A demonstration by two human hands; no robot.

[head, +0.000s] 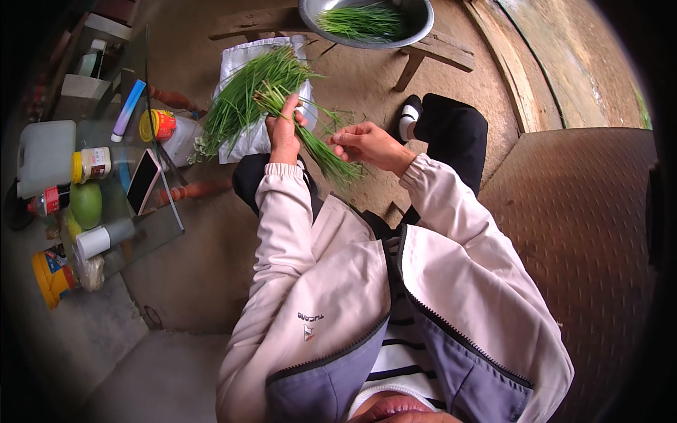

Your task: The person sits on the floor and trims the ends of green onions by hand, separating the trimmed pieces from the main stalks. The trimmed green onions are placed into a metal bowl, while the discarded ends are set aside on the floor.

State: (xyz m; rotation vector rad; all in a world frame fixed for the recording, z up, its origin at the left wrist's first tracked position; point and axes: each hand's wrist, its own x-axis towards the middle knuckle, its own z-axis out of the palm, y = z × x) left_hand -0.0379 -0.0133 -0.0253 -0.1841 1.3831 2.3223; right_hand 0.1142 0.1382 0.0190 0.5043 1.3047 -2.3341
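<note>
My left hand (285,132) is closed around a bunch of green chives (328,150), its pale root ends up and left, its leaf tips fanned down and right. Close to the leaves is my right hand (365,141), thumb and fingers drawn together; whether a thin blade is pinched between them cannot be made out. Beyond my left hand, a larger pile of chives (248,98) rests on a white woven sack (235,58) on the floor. Small white flowers show at the pile's lower left.
More chives (365,22) lie in a metal basin (423,26) on a wooden bench (444,50). On the left, a glass-topped table (158,224) bears a phone (144,181), jars, a bottle and a green fruit (85,205). A textured metal plate (576,211) is at right.
</note>
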